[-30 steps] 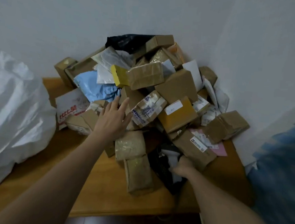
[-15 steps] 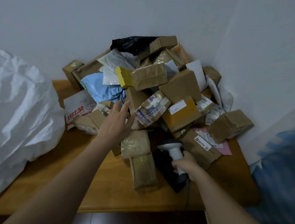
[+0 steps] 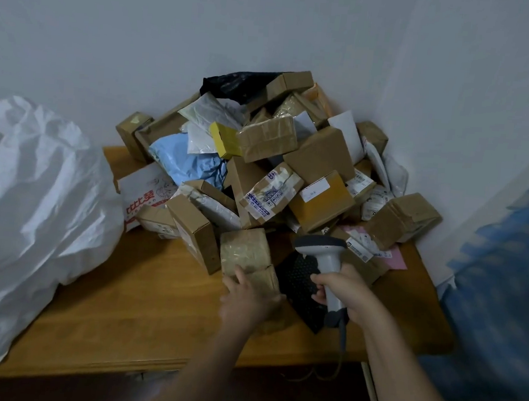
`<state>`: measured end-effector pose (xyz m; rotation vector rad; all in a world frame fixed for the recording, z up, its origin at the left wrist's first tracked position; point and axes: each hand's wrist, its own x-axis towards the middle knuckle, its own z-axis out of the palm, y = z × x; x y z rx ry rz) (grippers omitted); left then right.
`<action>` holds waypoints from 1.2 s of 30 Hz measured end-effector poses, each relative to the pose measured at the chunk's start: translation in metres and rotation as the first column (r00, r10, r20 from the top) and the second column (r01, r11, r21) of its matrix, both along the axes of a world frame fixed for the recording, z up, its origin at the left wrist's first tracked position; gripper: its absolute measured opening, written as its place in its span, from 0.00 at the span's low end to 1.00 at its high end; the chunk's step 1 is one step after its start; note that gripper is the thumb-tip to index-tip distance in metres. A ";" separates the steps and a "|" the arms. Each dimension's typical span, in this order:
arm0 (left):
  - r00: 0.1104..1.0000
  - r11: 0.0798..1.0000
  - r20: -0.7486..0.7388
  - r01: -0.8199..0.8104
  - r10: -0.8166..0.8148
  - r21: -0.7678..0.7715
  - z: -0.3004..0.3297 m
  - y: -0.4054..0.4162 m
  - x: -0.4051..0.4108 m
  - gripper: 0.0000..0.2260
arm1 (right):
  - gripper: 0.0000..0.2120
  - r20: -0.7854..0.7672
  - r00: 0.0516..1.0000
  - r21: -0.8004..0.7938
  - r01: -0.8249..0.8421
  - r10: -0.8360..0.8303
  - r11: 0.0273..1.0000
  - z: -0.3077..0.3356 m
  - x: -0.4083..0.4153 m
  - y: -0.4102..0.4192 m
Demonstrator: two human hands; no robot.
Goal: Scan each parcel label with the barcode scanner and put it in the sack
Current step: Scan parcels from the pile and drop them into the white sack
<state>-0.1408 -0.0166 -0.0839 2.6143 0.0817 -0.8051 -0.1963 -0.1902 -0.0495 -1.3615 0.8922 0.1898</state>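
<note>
scanner upright in right hand, left hand on parcel

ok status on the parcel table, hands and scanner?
Right hand grips barcode scanner, upright. Left hand on the taped brown parcel at the pile's front edge. Sack left of the pile, nothing blocking it.
</note>
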 end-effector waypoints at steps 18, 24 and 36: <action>0.833 0.411 -0.460 -0.553 0.309 -0.725 0.087 0.160 0.008 0.30 | 0.17 0.218 0.974 0.024 0.066 -0.070 0.998 0.080 0.028 0.077; 0.870 0.183 -0.397 -0.459 0.294 -0.870 0.115 0.203 0.006 0.35 | 0.21 0.318 0.948 0.081 -0.060 0.031 0.995 0.113 0.034 0.136; 0.907 0.221 -0.203 -0.298 0.368 -0.929 0.148 0.252 0.025 0.23 | 0.25 0.491 0.845 0.039 -0.264 0.212 0.964 0.132 0.040 0.185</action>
